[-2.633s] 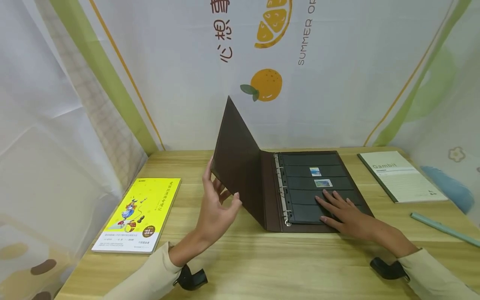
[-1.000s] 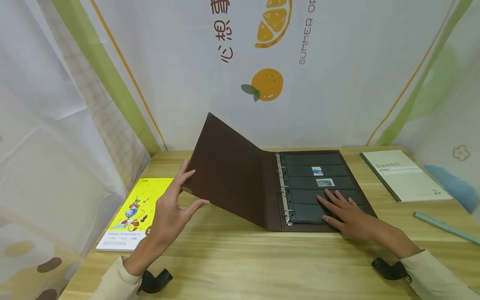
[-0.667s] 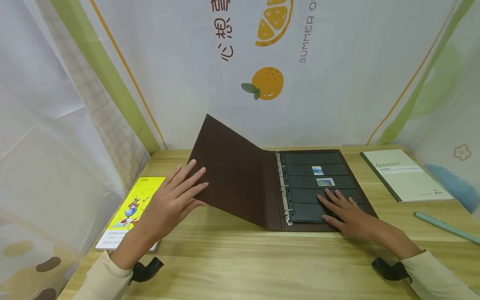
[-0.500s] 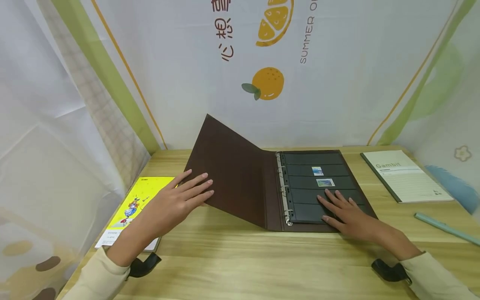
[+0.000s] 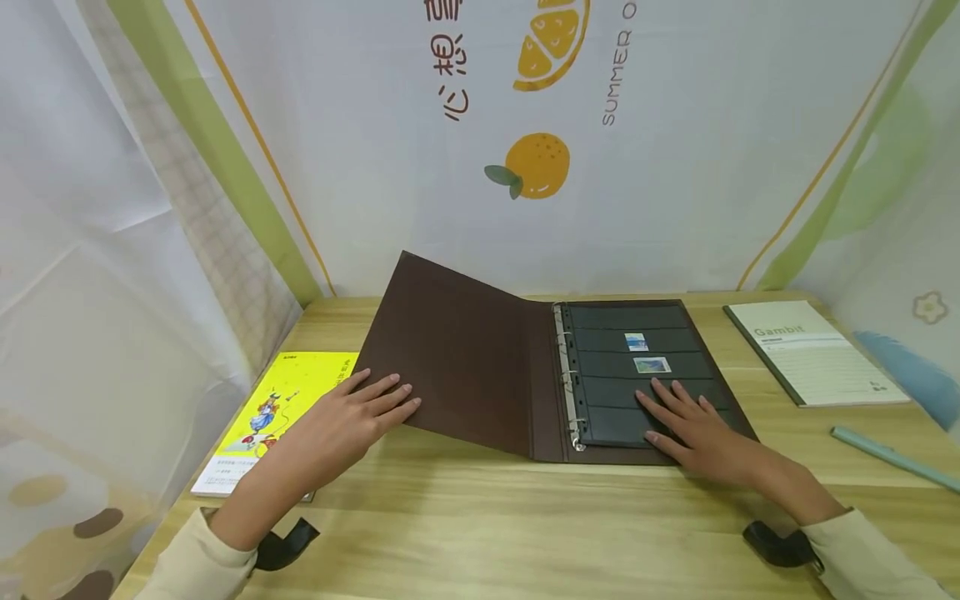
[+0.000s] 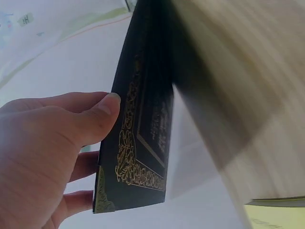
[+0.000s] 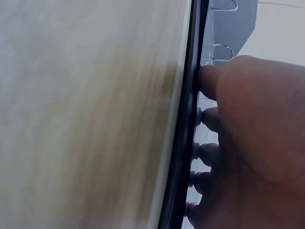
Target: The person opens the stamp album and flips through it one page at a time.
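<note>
A dark brown ring-bound stamp album (image 5: 547, 379) lies opened on the table, its front cover (image 5: 457, 358) raised at a low slant on the left. My left hand (image 5: 348, 425) holds that cover near its lower outer corner, fingers over the inner face and thumb on the outer side. Gold ornament and a metal corner show on the cover's outside in the left wrist view. Fingers spread, my right hand (image 5: 693, 429) rests flat on the lower part of the black pocket page (image 5: 611, 425). Two small stamps, one upper (image 5: 636, 342) and one lower (image 5: 652, 365), sit in the page's pockets.
A yellow book (image 5: 300, 375) lies left of the album, partly behind my left forearm. To the right are a pale notebook (image 5: 817, 354) marked "Gambit" and a green pen-like stick (image 5: 892, 457). A printed curtain (image 5: 645, 208) hangs behind the wooden table (image 5: 480, 533).
The album's front cover has swung down to the left from nearly upright. My left hand has gone with it, its fingers shifting onto the inner face. My right hand has stayed on the page.
</note>
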